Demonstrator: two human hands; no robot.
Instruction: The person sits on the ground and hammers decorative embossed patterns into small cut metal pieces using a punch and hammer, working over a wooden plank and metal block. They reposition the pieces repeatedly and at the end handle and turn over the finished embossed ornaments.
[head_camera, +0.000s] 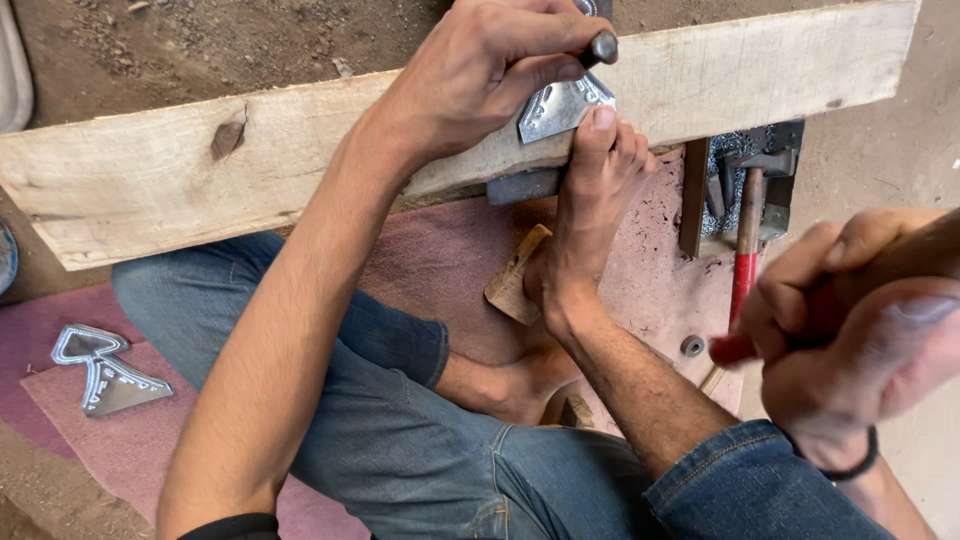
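Now | left hand grips punch | right hand grips hammer handle

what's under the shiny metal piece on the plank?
The metal piece lies flat on the wooden plank, pinned by the toes of a foot. The left hand holds a punch on it and covers its upper edge. A dark block shows beneath the plank.
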